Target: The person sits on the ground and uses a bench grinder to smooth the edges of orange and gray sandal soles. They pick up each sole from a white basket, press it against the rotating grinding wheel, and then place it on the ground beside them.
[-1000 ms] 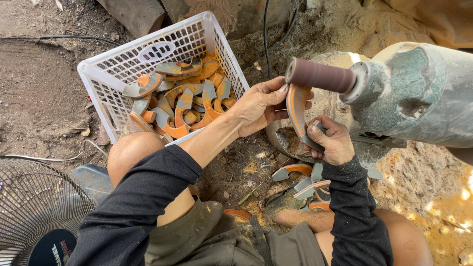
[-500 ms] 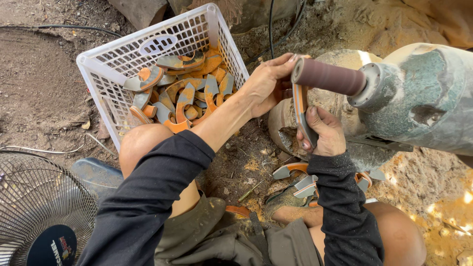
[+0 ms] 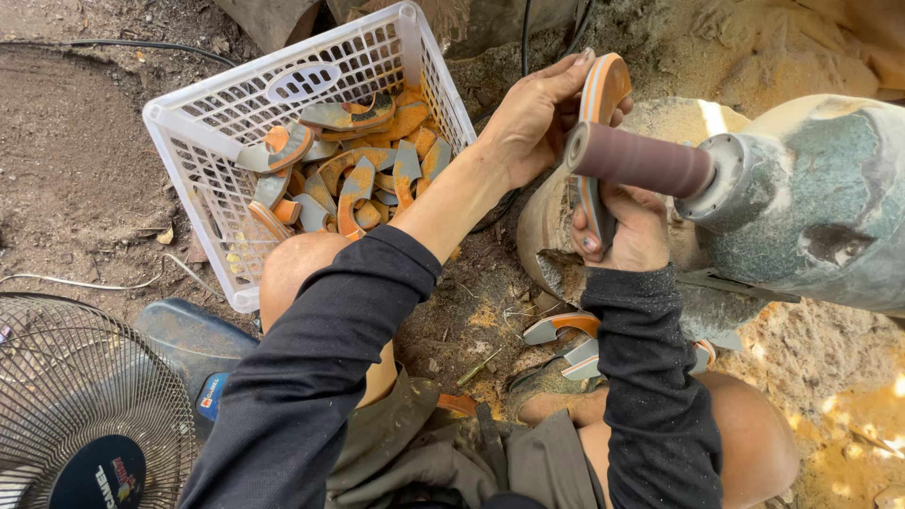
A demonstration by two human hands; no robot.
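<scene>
Both hands hold one curved orange-and-grey piece against a brown sanding drum that sticks out of a green-grey motor. My left hand grips the piece's upper end, fingers wrapped around it. My right hand grips its lower end, just below the drum. The middle of the piece is hidden behind the drum.
A white plastic basket holding several similar curved pieces stands to the left on the dirt. More pieces lie on the ground between my knees. A wire fan guard sits at bottom left. Orange dust covers the ground at right.
Both hands have shifted the curved piece upward along the drum; my left hand now sits higher, at the piece's top end. The view has also moved slightly.
</scene>
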